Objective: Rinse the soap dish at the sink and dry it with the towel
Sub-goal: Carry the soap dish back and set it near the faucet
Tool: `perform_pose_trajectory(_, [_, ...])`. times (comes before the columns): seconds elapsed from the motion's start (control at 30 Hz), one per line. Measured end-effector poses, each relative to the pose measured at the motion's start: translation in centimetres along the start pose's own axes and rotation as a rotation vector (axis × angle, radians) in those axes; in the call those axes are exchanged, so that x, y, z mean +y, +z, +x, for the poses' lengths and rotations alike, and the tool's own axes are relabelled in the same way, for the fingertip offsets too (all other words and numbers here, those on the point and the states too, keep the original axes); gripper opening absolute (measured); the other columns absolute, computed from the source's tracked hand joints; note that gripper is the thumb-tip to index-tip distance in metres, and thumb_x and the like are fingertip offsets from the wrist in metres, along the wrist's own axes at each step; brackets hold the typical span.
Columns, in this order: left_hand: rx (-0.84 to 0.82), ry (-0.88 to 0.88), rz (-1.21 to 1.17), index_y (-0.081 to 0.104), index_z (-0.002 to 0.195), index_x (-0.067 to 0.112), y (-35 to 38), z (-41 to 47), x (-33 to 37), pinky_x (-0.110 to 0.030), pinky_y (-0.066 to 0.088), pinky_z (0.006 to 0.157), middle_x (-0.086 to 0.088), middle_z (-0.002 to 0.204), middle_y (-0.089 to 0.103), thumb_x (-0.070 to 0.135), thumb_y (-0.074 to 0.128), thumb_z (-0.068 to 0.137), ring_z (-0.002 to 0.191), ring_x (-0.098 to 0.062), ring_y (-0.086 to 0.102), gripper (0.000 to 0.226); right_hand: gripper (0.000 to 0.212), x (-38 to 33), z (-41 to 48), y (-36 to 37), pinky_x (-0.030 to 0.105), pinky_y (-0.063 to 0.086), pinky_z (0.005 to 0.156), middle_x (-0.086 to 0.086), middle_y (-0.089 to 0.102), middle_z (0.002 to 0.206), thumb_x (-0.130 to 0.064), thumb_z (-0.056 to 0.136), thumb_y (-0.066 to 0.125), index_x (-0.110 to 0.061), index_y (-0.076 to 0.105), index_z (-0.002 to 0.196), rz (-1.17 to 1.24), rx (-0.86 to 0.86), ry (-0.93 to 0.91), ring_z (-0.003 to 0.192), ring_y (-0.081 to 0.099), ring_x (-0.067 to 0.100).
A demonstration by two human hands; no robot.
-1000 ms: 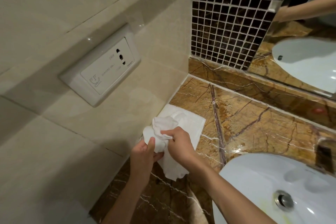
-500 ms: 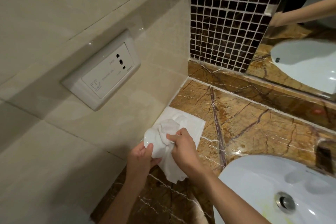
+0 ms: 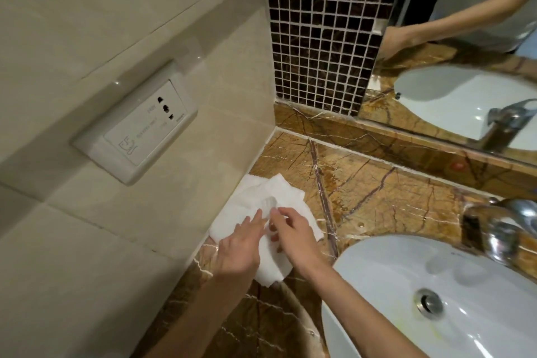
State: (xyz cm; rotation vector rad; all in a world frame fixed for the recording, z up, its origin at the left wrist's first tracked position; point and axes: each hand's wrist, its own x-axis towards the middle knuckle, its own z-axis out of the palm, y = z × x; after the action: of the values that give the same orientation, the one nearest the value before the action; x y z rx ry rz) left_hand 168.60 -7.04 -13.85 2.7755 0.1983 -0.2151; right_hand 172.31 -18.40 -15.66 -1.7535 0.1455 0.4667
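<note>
Both hands over a white towel (image 3: 255, 197) lying on the brown veined marble counter (image 3: 377, 192), in the corner against the beige tiled wall (image 3: 101, 23).

Left hand (image 3: 239, 244): palm down, fingers extended and loosely spread, resting flat on the towel. Not gripping anything that shows.

Right hand (image 3: 293, 234): fingers curled, tips pinched on a small clear object at the towel's centre, most likely the soap dish (image 3: 268, 203). It is transparent and blurred; shape cannot be made out. It sits on or just above the towel, between the 2 hands' fingertips.

White sink (image 3: 377, 285) to the right of the hands, metal drain (image 3: 429, 303) in its bowl. Chrome tap (image 3: 499, 229) at the sink's far right edge, blurred.

Wall socket plate (image 3: 136, 131), white, left of the counter corner. It carries a razor-like pictogram at its lower left, 3 dark pin holes at the upper right, and several lines of small grey print; the print is too small and soft to read.

Dark mosaic tile panel (image 3: 319, 38) with white grout above the counter's back edge. Mirror (image 3: 465, 52) to its right reflects the sink, the tap and a forearm.
</note>
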Motion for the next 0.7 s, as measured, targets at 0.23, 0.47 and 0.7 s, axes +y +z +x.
perform_pose_trajectory(0.23, [0.068,0.500,0.083,0.061,0.125,0.013,0.2,0.5,0.8,-0.041,0.049,0.098,-0.010,0.139,0.054,-0.016,0.072,0.068,0.128,-0.032,0.050,0.065,0.010,0.4,0.0,-2.9,0.042,0.048,0.054,0.020,0.068,0.065,-0.012,0.092,0.055,-0.003,0.058,0.090,0.331,0.099,0.241,0.064,0.062,0.037])
perform_pose_trajectory(0.47, [0.022,0.397,-0.259,0.036,0.144,0.024,2.3,0.7,3.2,-0.027,0.025,0.111,0.005,0.157,0.023,0.029,0.055,0.093,0.142,-0.011,0.025,0.054,0.018,1.3,-2.8,-6.7,0.044,0.060,0.057,0.026,0.066,0.083,0.006,0.088,0.045,0.006,0.050,0.105,0.574,0.295,0.263,0.048,0.063,0.024])
perform_pose_trajectory(0.7, [-0.044,0.231,-0.771,0.055,0.126,0.024,5.0,-1.1,11.1,-0.006,0.048,0.072,0.004,0.104,0.070,0.015,0.064,0.087,0.085,0.007,0.065,0.041,0.025,2.7,-7.2,-11.9,0.027,0.059,0.056,0.027,0.061,0.102,0.018,0.084,0.046,0.003,0.050,0.105,0.838,0.491,0.156,0.072,0.069,0.030])
